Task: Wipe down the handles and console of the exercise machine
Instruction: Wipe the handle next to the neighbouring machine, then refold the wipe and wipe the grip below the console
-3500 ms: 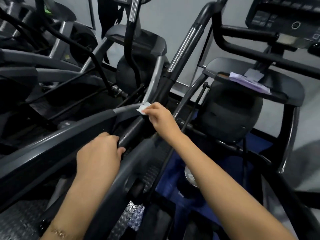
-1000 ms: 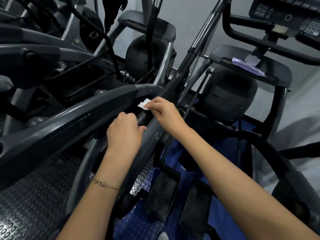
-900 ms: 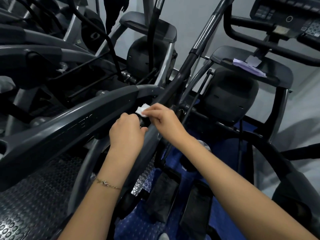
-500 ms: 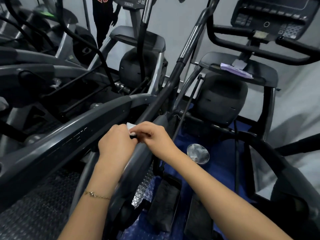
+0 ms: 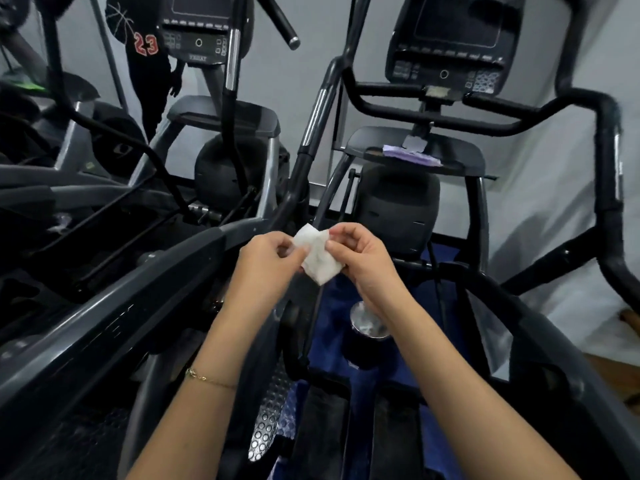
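A person faces a dark exercise machine, both bare forearms reaching forward. The left hand (image 5: 266, 259) and right hand (image 5: 363, 259) meet in the middle of the view, close together, each pinching an edge of a small white wipe (image 5: 318, 259) between thumb and fingertips. The wipe hangs in the air between them, partly spread and creased, touching no part of the machine. The two-handed pinch looks like opening or refolding it to find a clean face before more wiping. A thin bracelet (image 5: 207, 377) circles the left wrist. Just behind the hands a long handle (image 5: 317, 112), black with a silver band, rises up and away. Higher, well apart from the wipe, the console (image 5: 450, 46) with its dark screen and buttons sits above a curved black handlebar (image 5: 388, 110). Below the console a tray (image 5: 460, 150) holds a purple cloth (image 5: 408, 157), probably parked there as a spare. A cup (image 5: 367, 323) with a shiny top shows under the right forearm, and the pedals (image 5: 322, 431) lie lower. A second machine (image 5: 225, 168) stands to the left. Judging by the task, the wipe goes next to the near handle or the console.
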`<state>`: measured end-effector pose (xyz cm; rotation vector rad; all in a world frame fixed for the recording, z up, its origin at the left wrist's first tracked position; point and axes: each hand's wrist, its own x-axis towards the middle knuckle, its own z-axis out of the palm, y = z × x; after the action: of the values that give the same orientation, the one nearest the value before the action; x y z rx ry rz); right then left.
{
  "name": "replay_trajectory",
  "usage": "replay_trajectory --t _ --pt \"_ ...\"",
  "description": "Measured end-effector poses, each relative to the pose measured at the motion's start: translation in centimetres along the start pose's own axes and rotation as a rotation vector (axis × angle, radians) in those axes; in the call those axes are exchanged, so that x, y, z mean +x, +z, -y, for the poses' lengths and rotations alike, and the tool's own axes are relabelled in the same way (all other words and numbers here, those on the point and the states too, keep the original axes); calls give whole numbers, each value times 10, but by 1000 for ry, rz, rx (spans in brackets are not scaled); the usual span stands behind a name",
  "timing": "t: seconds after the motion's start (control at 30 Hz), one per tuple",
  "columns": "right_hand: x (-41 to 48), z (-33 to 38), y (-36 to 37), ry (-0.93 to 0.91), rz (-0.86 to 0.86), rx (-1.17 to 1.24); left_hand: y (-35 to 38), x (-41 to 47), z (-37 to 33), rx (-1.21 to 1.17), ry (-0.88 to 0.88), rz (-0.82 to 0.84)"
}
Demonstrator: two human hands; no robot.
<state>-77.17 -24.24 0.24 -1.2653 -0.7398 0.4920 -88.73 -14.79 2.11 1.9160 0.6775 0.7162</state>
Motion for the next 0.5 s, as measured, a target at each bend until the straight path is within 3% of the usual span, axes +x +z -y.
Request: replay_trajectory --t 0.2,0.33,0.5 --pt "-26 19 -33 -141 -197 -237 40 8 -17 -533 -101 177" --pt "-42 21 -43 -131 -221 -289 62 7 -18 -588 -115 227" --pt "-51 12 -55 -184 -313 -557 83 8 -26 -605 -96 329"
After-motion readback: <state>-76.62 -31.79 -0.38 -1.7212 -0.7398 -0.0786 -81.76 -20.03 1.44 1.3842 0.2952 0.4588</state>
